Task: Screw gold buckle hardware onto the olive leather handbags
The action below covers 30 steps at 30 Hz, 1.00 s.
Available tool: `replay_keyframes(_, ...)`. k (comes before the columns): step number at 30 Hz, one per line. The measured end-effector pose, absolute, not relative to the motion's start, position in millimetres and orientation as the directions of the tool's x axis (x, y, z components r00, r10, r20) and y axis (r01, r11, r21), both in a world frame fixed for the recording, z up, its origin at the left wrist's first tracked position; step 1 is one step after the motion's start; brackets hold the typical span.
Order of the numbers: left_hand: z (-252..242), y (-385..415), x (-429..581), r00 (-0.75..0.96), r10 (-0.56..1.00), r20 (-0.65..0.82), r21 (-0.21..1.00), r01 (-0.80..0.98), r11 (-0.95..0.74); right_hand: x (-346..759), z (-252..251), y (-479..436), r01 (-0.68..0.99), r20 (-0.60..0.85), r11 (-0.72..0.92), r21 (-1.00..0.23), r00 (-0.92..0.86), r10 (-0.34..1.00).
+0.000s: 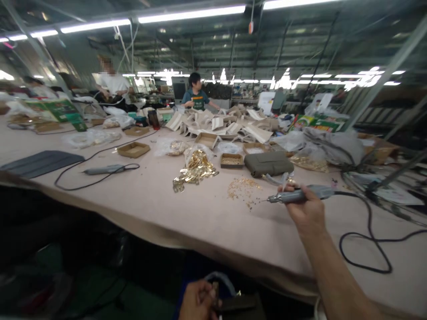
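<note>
My right hand (304, 205) is closed around a grey corded electric screwdriver (302, 194), its tip pointing left over the pink table (207, 213). Just left of the tip lies a scatter of small gold screws (243, 187). My left hand (196, 301) is down below the table's front edge, fingers closed on a small dark piece with a metal fitting (230, 301). An olive-grey pouch (268, 163) lies beyond the screwdriver. A heap of gold metal fittings (194, 171) sits left of the screws.
A second corded screwdriver (105, 169) lies at the left with a dark grey sheet (40, 162). Small cardboard trays (133, 150), plastic bags and cream bag panels (227, 122) crowd the far table. Two people work at the far side. A black cable (367, 249) loops at right.
</note>
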<state>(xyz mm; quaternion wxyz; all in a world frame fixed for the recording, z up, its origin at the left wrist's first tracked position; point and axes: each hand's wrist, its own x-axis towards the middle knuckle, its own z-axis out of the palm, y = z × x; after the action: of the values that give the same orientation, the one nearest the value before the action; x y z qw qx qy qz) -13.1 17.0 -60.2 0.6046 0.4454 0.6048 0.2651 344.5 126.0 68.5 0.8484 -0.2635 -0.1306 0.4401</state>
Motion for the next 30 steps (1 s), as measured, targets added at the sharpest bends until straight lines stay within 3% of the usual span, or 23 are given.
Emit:
replay_keyframes(4, -64.6, 10.0, -19.0, 0.223, 0.843, -0.49, 0.864, -0.006, 0.504, 287.5, 87.1, 69.8, -0.689, 0.03, 0.421, -0.59, 0.502, 0.864)
replay_keyframes(9, -58.3, 5.0, -27.7, 0.192, 0.845, -0.499, 0.848, -0.092, 0.522, 212.9, 75.3, 15.5, -0.653, -0.119, 0.243, -0.717, 0.458, 0.881)
replay_keyframes(13, -53.3, 0.0, -29.5, 0.181, 0.851, -0.494, 0.837, -0.167, 0.521, 168.1, 50.4, -1.9, -0.565, -0.114, 0.18, -0.805, 0.445, 0.888)
replay_keyframes(22, -42.2, -2.0, -25.8, 0.088, 0.838, -0.538, 0.831, -0.113, 0.545, 129.3, 21.1, -11.6, -0.418, -0.033, 0.142, -0.897, 0.385, 0.922)
replay_keyframes(30, -40.4, -3.4, -25.4, 0.095, 0.848, -0.521, 0.841, -0.111, 0.529, 125.6, 12.5, -11.8, -0.392, -0.003, 0.143, -0.909, 0.349, 0.937)
